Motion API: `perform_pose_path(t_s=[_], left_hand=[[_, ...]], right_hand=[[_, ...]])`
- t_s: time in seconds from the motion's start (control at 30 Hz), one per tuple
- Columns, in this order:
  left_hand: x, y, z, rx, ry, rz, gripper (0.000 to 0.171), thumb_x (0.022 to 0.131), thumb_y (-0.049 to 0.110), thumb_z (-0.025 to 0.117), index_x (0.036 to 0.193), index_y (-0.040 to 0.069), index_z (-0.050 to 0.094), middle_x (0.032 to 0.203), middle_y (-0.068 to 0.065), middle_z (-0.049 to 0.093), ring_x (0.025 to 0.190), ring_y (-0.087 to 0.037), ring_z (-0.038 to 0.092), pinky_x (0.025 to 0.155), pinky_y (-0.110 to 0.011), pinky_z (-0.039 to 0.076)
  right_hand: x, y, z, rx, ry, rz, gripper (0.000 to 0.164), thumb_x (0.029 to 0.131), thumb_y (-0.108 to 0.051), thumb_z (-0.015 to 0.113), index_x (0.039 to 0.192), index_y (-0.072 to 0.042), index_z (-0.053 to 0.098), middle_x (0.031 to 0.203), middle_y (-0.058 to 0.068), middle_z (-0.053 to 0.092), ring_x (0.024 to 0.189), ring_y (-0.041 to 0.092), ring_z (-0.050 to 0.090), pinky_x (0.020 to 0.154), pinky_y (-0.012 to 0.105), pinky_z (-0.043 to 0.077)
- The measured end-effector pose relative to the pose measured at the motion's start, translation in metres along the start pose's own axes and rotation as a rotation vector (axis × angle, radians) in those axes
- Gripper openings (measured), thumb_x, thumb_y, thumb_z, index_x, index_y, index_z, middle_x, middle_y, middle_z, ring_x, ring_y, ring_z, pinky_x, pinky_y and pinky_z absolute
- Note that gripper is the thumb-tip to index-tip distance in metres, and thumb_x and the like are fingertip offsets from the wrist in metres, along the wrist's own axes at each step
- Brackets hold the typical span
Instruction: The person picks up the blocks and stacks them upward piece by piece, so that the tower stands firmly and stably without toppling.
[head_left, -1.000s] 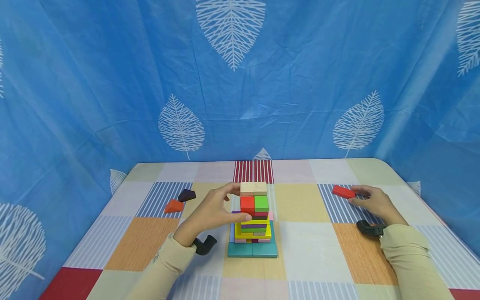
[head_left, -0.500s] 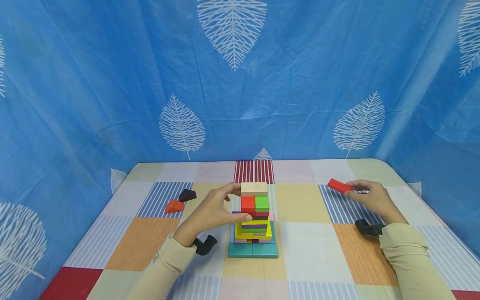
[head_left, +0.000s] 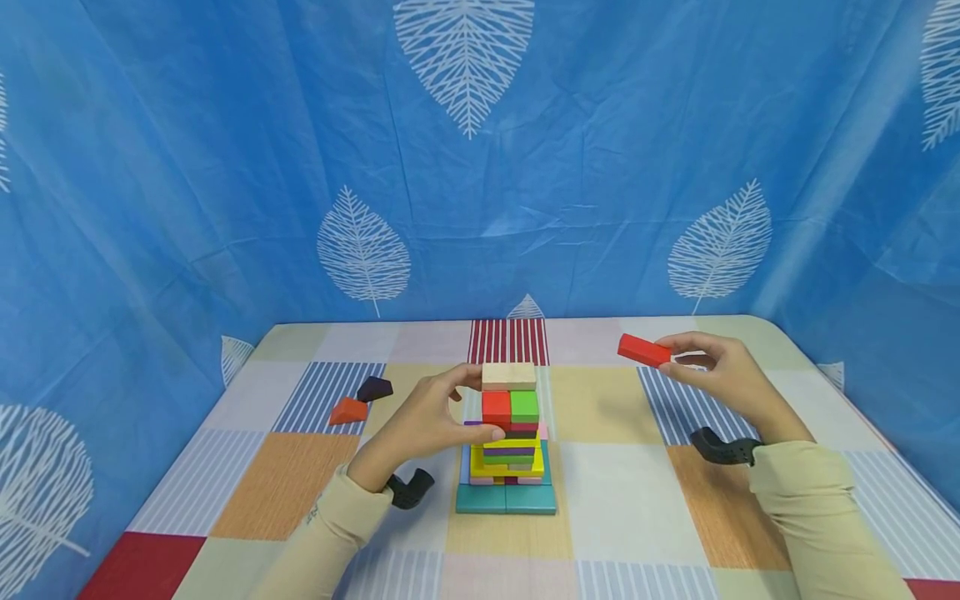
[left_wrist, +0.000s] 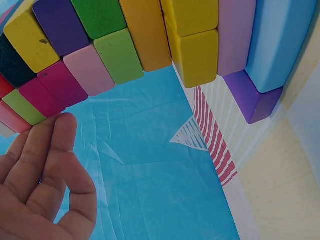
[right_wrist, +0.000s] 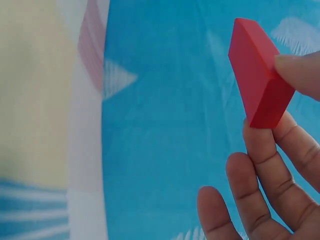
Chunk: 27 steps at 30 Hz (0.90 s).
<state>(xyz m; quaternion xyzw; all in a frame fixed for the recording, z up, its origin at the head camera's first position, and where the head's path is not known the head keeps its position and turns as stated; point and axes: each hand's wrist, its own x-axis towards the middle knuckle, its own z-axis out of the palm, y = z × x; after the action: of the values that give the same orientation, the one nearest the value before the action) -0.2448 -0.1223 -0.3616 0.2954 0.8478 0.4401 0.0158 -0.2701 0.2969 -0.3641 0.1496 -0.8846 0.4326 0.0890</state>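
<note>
Beside the stacked tower of coloured wooden blocks (head_left: 511,458) stands my left hand (head_left: 427,417), its fingertips and thumb touching the tower's left side. The left wrist view shows the fingertips (left_wrist: 64,122) against the upper block ends. A pale wood block (head_left: 508,377) tops the stack, over a red block (head_left: 496,408) and a green block (head_left: 524,407). To the right, my right hand (head_left: 720,371) holds a red rectangular block (head_left: 642,350) above the table. Thumb and fingers pinch one end of that block (right_wrist: 257,75) in the right wrist view.
An orange block (head_left: 348,411) and a dark block (head_left: 374,389) lie on the checked cloth left of the tower. Teal blocks (head_left: 506,499) form the tower's base. A blue leaf-patterned curtain (head_left: 585,167) hangs behind the table.
My right hand has lifted the red block off the table and carried it left, toward the tower. My left hand has stayed at the tower.
</note>
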Motion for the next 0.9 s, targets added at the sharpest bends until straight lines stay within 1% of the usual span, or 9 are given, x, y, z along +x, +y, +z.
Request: perform_pose_path(t_s=[0.07, 0.13, 0.17, 0.3, 0.4, 0.5, 0.67, 0.77, 0.9], left_hand=[[0.000, 0.000, 0.000, 0.003, 0.000, 0.002, 0.067, 0.086, 0.028, 0.092, 0.140, 0.000, 0.063, 0.127, -0.011, 0.071, 0.121, -0.038, 0.063, 0.100, -0.058, 0.054], [0.001, 0.000, 0.000, 0.003, 0.001, 0.002, 0.067, 0.086, 0.027, 0.092, 0.140, 0.000, 0.063, 0.127, -0.011, 0.072, 0.120, -0.036, 0.063, 0.100, -0.058, 0.054], [0.001, 0.001, 0.000, 0.005, 0.001, 0.002, 0.067, 0.086, 0.027, 0.092, 0.140, 0.000, 0.063, 0.127, -0.011, 0.072, 0.120, -0.036, 0.063, 0.100, -0.058, 0.054], [0.001, 0.002, 0.000, 0.009, 0.003, -0.004, 0.068, 0.086, 0.028, 0.092, 0.142, 0.001, 0.063, 0.128, -0.010, 0.072, 0.119, -0.030, 0.064, 0.100, -0.058, 0.054], [0.001, 0.001, 0.000, 0.022, 0.004, -0.001, 0.069, 0.086, 0.028, 0.092, 0.142, 0.001, 0.063, 0.127, -0.009, 0.072, 0.118, -0.027, 0.063, 0.100, -0.056, 0.054], [0.000, 0.000, 0.000, 0.029, 0.004, 0.001, 0.069, 0.086, 0.028, 0.092, 0.141, 0.001, 0.063, 0.127, -0.010, 0.072, 0.118, -0.027, 0.063, 0.099, -0.056, 0.055], [0.001, 0.000, 0.000, 0.029, 0.003, -0.007, 0.069, 0.086, 0.029, 0.092, 0.142, 0.000, 0.062, 0.127, -0.010, 0.072, 0.118, -0.028, 0.063, 0.100, -0.056, 0.055], [0.001, 0.001, 0.000, 0.031, 0.004, -0.009, 0.069, 0.086, 0.029, 0.092, 0.142, 0.001, 0.062, 0.128, -0.010, 0.072, 0.118, -0.027, 0.063, 0.100, -0.055, 0.055], [0.001, 0.002, 0.000, 0.029, 0.003, -0.010, 0.070, 0.086, 0.029, 0.092, 0.143, 0.001, 0.062, 0.128, -0.009, 0.072, 0.118, -0.028, 0.063, 0.100, -0.055, 0.055]], right_hand=[[0.000, -0.010, 0.003, 0.016, -0.006, -0.030, 0.039, 0.098, -0.004, 0.079, 0.132, 0.010, 0.069, 0.128, 0.032, 0.068, 0.100, -0.005, 0.061, 0.078, 0.017, 0.058], [0.000, -0.018, 0.007, 0.033, -0.010, -0.060, 0.038, 0.097, -0.003, 0.079, 0.131, 0.009, 0.070, 0.126, 0.028, 0.070, 0.100, -0.005, 0.061, 0.080, 0.017, 0.058], [0.000, -0.023, 0.010, 0.049, -0.012, -0.078, 0.037, 0.096, -0.001, 0.079, 0.131, 0.008, 0.071, 0.125, 0.023, 0.072, 0.101, -0.003, 0.062, 0.081, 0.017, 0.058], [-0.001, -0.037, 0.021, 0.116, -0.020, -0.172, 0.034, 0.094, 0.005, 0.078, 0.127, 0.007, 0.073, 0.118, -0.003, 0.074, 0.101, 0.002, 0.066, 0.085, 0.015, 0.057], [-0.002, -0.047, 0.030, 0.181, -0.029, -0.244, 0.032, 0.092, 0.010, 0.076, 0.124, 0.008, 0.073, 0.114, -0.016, 0.073, 0.099, 0.005, 0.068, 0.088, 0.015, 0.056], [-0.003, -0.055, 0.039, 0.239, -0.032, -0.299, 0.031, 0.091, 0.014, 0.074, 0.121, 0.010, 0.072, 0.112, -0.016, 0.074, 0.097, 0.007, 0.070, 0.089, 0.015, 0.056], [-0.005, -0.063, 0.052, 0.335, -0.046, -0.356, 0.032, 0.088, 0.019, 0.071, 0.119, 0.012, 0.072, 0.113, -0.011, 0.075, 0.096, 0.009, 0.070, 0.089, 0.018, 0.057], [-0.005, -0.067, 0.058, 0.383, -0.068, -0.378, 0.033, 0.088, 0.021, 0.071, 0.119, 0.011, 0.072, 0.113, -0.008, 0.076, 0.095, 0.010, 0.071, 0.088, 0.019, 0.057], [-0.007, -0.073, 0.065, 0.399, -0.088, -0.390, 0.034, 0.087, 0.021, 0.072, 0.119, 0.009, 0.073, 0.113, -0.008, 0.075, 0.095, 0.010, 0.071, 0.088, 0.019, 0.058]])
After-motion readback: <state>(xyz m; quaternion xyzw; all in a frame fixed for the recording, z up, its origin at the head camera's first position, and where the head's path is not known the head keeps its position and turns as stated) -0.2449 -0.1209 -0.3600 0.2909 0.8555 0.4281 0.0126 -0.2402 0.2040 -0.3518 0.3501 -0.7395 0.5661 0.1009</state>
